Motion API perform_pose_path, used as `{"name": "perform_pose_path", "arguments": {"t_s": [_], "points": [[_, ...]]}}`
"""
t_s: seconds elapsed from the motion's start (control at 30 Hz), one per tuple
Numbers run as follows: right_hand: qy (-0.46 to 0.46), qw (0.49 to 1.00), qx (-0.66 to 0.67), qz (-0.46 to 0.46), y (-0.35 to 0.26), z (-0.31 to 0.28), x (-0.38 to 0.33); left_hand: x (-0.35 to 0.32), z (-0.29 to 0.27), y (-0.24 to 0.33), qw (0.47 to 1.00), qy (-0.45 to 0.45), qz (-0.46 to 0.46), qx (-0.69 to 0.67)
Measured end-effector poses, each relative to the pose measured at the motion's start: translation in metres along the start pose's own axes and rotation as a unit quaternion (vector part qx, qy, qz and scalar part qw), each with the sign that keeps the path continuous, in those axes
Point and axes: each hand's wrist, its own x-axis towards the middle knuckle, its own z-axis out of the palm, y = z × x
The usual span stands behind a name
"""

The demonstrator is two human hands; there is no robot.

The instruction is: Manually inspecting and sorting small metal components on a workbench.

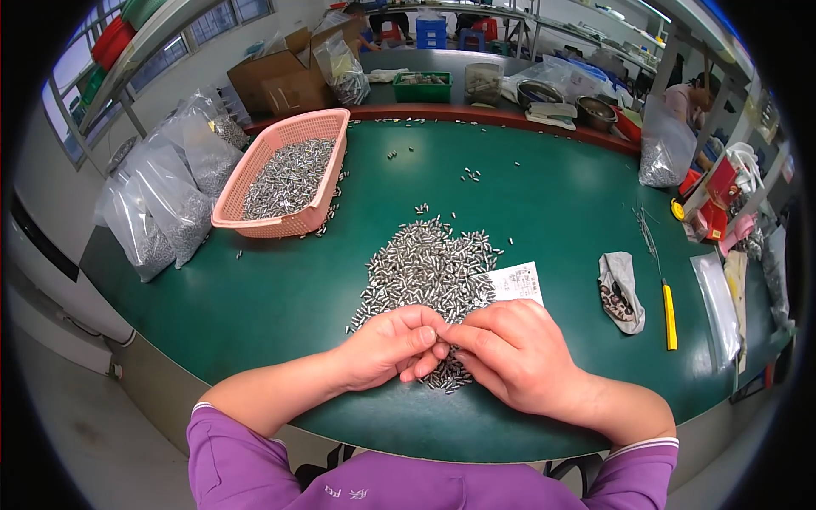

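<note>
A heap of small silvery metal parts [425, 268], pointed and bullet-like, lies on the green tabletop [586, 187] in front of me. Over the near side of the heap my two hands meet, fingertips touching. My left hand [395, 344] is closed, with thumb and forefinger pinched together. My right hand [514, 348] also pinches, its thumb and forefinger against the left fingertips. Whatever is between the fingers is too small or hidden to make out. Beside the heap, just beyond my right hand, lies a white paper slip [517, 282].
A pink plastic basket [234, 223] of the same parts stands at the left, beside filled clear bags [157, 212]. To the right lie a small open pouch [627, 293], a yellow-handled tool [670, 319] and flat plastic bags [714, 306]. A raised red edge [408, 112] bounds the far side.
</note>
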Motion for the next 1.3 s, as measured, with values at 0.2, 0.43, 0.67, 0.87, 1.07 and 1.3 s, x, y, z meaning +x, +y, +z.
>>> {"name": "perform_pose_path", "arguments": {"t_s": [0.2,0.43,0.67,0.87,1.07,1.3], "points": [[-0.002,1.0,-0.004,-0.003,0.0023,0.001,-0.0001,-0.0002,0.0024,0.001,1.0,0.0,-0.004,0.017],[-0.011,1.0,0.003,0.014,0.0033,-0.0004,-0.0026,-0.0005,0.0039,0.0018,0.999,0.005,-0.016,0.045],[0.001,1.0,0.021,0.015,0.004,-0.0011,0.0002,0.0,0.006,0.0026,0.995,-0.003,-0.016,0.103],[-0.025,0.998,0.049,-0.007,0.0062,0.002,-0.0025,0.0005,0.0073,0.0029,0.988,-0.016,-0.034,0.151],[-0.028,0.998,0.048,-0.02,0.0047,0.0017,-0.0025,-0.0003,0.0058,0.0007,0.985,-0.027,-0.031,0.168],[0.004,0.999,0.019,-0.027,0.0028,-0.0003,0.001,0.0003,0.0038,-0.0006,0.996,-0.026,-0.006,0.086]]}}
